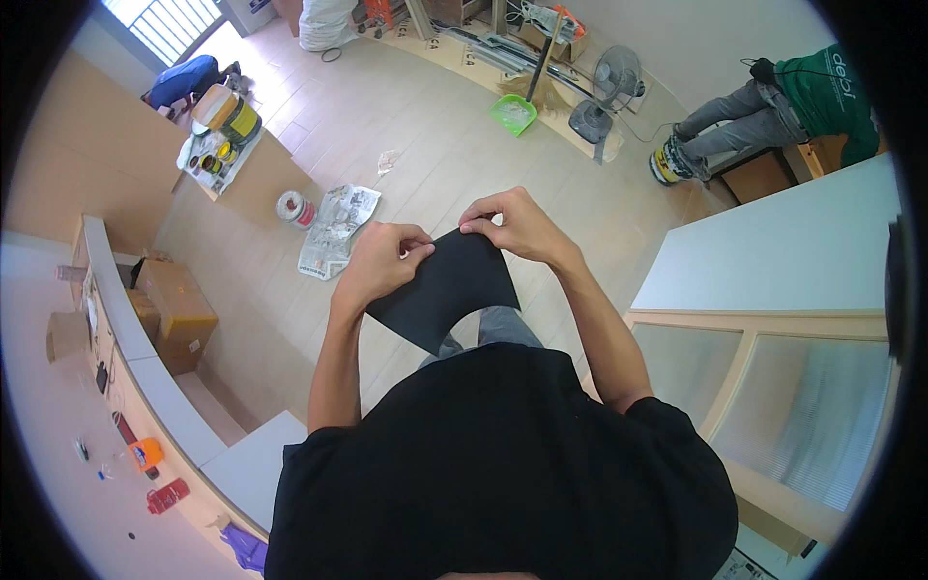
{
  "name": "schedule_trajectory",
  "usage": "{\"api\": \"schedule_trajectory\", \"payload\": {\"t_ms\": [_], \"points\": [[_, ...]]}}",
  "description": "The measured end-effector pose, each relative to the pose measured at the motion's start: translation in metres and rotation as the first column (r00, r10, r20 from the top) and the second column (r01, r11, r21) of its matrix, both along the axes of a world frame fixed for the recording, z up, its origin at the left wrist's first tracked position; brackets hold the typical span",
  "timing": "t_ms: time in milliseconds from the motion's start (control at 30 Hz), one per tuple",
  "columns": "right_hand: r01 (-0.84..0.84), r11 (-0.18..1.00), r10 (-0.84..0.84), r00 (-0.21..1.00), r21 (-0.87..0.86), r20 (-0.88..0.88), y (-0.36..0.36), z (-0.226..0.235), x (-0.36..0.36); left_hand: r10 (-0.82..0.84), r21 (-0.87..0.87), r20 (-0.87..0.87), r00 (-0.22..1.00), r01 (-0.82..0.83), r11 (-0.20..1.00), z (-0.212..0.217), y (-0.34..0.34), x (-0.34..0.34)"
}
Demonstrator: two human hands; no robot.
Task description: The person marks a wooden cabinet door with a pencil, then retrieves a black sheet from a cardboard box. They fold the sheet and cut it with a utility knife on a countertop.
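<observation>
A thin black sheet (pixel 449 287), which looks like sandpaper, hangs slightly curved in front of my body. My left hand (pixel 391 259) pinches its upper edge near the left corner between thumb and fingers. At the upper right part of the same edge, my right hand (pixel 507 224) has a pinch grip too. The two hands are a short distance apart, both raised above the floor. Below the sheet, part of my grey trousers (pixel 503 329) shows; the sheet's underside is hidden.
Newspaper (pixel 338 232) and a paint can (pixel 295 209) lie ahead left, before a cabinet bearing paint pots (pixel 225 152). A fan (pixel 604 97) and green dustpan (pixel 513 114) stand far off. Another person (pixel 773 106) is at right, one (pixel 188 82) crouches far left. Glazed panels (pixel 802 406) flank my right.
</observation>
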State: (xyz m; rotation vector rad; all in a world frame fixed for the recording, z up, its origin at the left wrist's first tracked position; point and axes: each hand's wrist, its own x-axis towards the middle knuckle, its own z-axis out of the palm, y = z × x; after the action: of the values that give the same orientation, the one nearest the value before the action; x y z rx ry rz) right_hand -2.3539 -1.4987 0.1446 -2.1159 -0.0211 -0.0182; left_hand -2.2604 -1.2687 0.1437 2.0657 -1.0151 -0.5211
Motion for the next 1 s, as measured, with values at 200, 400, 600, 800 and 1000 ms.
{"api": "schedule_trajectory", "payload": {"t_ms": [200,400,600,800,1000], "points": [[-0.017,1.000,0.017,1.000,0.000,-0.022,-0.022,-0.016,0.037,0.010,-0.065,-0.115,0.993,-0.017,0.998,-0.009,-0.045,0.033],[-0.132,0.984,0.122,0.988,0.117,0.094,-0.052,-0.029,0.094,0.122,-0.108,0.014,0.992,-0.120,0.987,-0.023,-0.071,0.078],[-0.080,0.997,0.080,0.990,-0.001,0.120,-0.090,-0.024,0.148,0.186,-0.074,0.067,0.980,-0.181,0.981,-0.016,-0.116,0.118],[-0.064,0.995,0.055,0.993,0.081,0.105,-0.146,-0.028,0.159,0.118,0.068,0.195,0.974,-0.134,0.989,-0.004,-0.174,0.136],[0.020,0.985,-0.038,0.994,0.173,0.102,-0.185,-0.033,0.162,0.121,-0.032,0.254,0.960,-0.117,0.993,0.009,-0.201,0.142]]}}
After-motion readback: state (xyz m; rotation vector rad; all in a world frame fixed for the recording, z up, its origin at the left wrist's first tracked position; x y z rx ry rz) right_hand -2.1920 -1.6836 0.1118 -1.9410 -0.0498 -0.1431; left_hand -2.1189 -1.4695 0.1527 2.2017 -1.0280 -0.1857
